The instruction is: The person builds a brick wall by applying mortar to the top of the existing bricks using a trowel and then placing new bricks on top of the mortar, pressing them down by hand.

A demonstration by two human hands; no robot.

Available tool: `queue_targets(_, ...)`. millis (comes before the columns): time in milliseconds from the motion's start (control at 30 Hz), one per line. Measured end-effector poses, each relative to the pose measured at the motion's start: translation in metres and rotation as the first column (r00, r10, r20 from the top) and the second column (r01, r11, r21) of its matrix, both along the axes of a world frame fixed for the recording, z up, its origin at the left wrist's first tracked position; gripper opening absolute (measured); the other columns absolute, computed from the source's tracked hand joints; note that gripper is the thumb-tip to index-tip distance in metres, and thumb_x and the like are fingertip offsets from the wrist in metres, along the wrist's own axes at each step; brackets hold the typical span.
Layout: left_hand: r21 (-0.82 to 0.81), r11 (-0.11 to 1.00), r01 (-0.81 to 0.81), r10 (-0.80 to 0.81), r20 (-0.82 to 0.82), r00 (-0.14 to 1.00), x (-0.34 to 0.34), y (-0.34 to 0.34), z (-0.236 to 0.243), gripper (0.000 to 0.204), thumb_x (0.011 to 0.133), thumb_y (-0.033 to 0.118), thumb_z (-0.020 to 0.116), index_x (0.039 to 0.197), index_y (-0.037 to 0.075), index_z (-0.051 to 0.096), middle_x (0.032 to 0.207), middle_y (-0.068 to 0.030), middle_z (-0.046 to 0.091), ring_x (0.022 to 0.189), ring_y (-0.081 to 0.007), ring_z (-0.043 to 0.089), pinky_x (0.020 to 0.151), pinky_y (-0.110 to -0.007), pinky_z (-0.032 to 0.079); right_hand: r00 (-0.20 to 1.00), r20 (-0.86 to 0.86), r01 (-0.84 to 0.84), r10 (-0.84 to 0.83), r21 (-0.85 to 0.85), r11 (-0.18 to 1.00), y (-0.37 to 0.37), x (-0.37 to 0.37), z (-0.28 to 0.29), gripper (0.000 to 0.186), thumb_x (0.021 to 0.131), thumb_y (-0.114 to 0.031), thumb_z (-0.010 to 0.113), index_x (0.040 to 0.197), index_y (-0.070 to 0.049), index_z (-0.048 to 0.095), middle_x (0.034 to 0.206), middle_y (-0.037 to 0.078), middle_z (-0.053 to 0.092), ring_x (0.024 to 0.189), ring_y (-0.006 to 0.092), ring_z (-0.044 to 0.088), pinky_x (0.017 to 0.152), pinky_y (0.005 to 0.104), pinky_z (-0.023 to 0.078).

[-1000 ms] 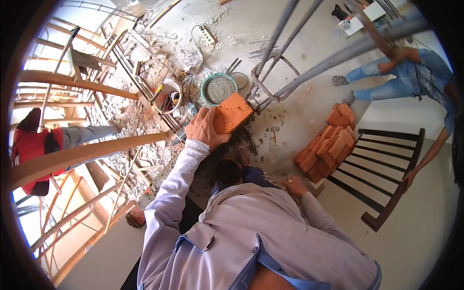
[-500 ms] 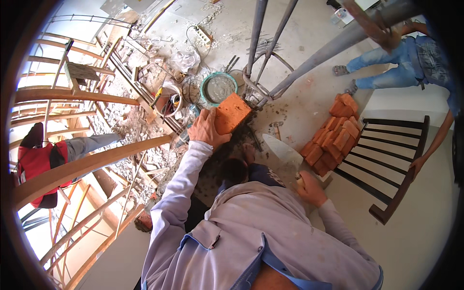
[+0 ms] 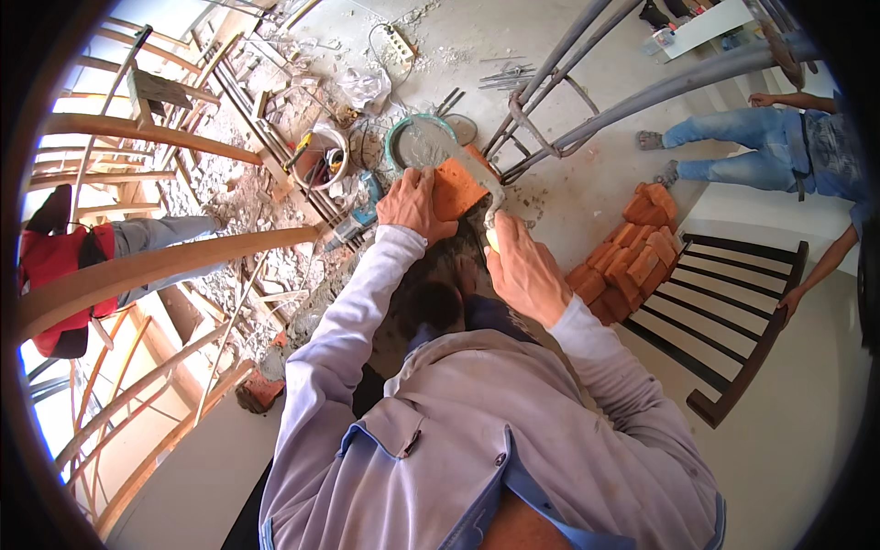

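Note:
My left hand is closed around an orange brick, thumb and fingers on its near-left end. My right hand grips the handle of a trowel. Its grey, mortar-smeared blade lies against the brick's right side. Just beyond the brick stands a round green tub of wet grey mortar, partly covered by brick and blade.
Left of the tub are a white bucket of tools and a teal power drill. Stacked bricks lie right, beside a dark slatted frame held by a person. Metal scaffold poles rise ahead; wooden bars cross left.
My right hand has swung up from the lower right, bringing the trowel to the brick. The brick, still in my left hand, has turned and tilted slightly.

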State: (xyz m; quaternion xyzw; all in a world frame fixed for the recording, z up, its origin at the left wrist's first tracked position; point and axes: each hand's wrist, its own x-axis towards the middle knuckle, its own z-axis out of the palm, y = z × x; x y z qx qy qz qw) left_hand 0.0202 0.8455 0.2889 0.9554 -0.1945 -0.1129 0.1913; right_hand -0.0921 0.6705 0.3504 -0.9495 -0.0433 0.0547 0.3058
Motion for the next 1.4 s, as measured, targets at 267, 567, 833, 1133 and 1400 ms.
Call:
queue_targets(267, 0.003, 1.000, 0.002, -0.002, -0.045, 0.999, -0.004, 0.010, 0.002, 0.105, 0.053, 0.047, 0.084, 0.140, 0.009, 0.037, 0.120, -0.0143, 0.053, 0.114, -0.0341, 0.053, 0.093, -0.045, 0.046, 0.993, -0.107, -0.054, 0.049, -0.048, 0.997, 0.007, 0.008, -0.008, 0.039, 0.086, -0.011, 0.056, 0.117, 0.004, 0.037, 0.099, 0.027, 0.055, 0.089, 0.0436, 0.059, 0.072, 0.0479, 0.050)
queue_targets(567, -0.181, 0.978, -0.104, 0.111, 0.031, 0.993, -0.049, 0.073, -0.020, 0.119, 0.052, 0.055, 0.085, 0.145, 0.006, 0.030, 0.136, -0.0172, 0.048, 0.128, -0.0317, 0.043, 0.111, -0.051, 0.027, 0.978, 0.208, -0.025, 0.003, 0.101, 0.995, 0.007, 0.006, 0.056, 0.049, 0.091, -0.013, 0.055, 0.133, 0.004, 0.036, 0.109, 0.028, 0.056, 0.096, 0.0449, 0.057, 0.078, 0.0472, 0.049)
queue_targets(833, -0.212, 0.957, -0.199, 0.228, 0.121, 0.966, -0.052, 0.044, -0.045, 0.093, 0.059, 0.043, 0.082, 0.136, 0.012, 0.043, 0.126, -0.0080, 0.054, 0.121, -0.0265, 0.049, 0.111, -0.059, 0.021, 0.960, 0.279, -0.028, 0.016, 0.041, 0.999, 0.028, 0.000, 0.026, 0.050, 0.089, -0.013, 0.056, 0.131, 0.003, 0.035, 0.105, 0.026, 0.055, 0.088, 0.0447, 0.059, 0.072, 0.0499, 0.049)
queue_targets(1133, -0.230, 0.953, -0.198, 0.224, 0.090, 0.971, -0.048, 0.045, -0.037, 0.096, 0.054, 0.032, 0.085, 0.137, 0.014, 0.041, 0.127, -0.0066, 0.053, 0.121, -0.0277, 0.048, 0.110, -0.065, 0.015, 0.998, 0.050, -0.048, 0.046, 0.036, 0.998, 0.042, 0.002, 0.024, 0.053, 0.090, -0.017, 0.056, 0.134, -0.001, 0.032, 0.103, 0.024, 0.054, 0.081, 0.0427, 0.060, 0.065, 0.0492, 0.050)
queue_targets(1400, -0.231, 0.948, -0.220, 0.244, 0.079, 0.967, -0.047, 0.042, -0.032, 0.092, 0.056, 0.036, 0.083, 0.134, 0.009, 0.044, 0.125, -0.0082, 0.055, 0.118, -0.0279, 0.051, 0.111, -0.062, 0.016, 0.995, -0.056, -0.077, 0.078, 0.004, 0.997, 0.010, 0.016, 0.010, 0.050, 0.091, -0.015, 0.056, 0.131, 0.007, 0.035, 0.108, 0.028, 0.054, 0.091, 0.0443, 0.057, 0.074, 0.0477, 0.049)
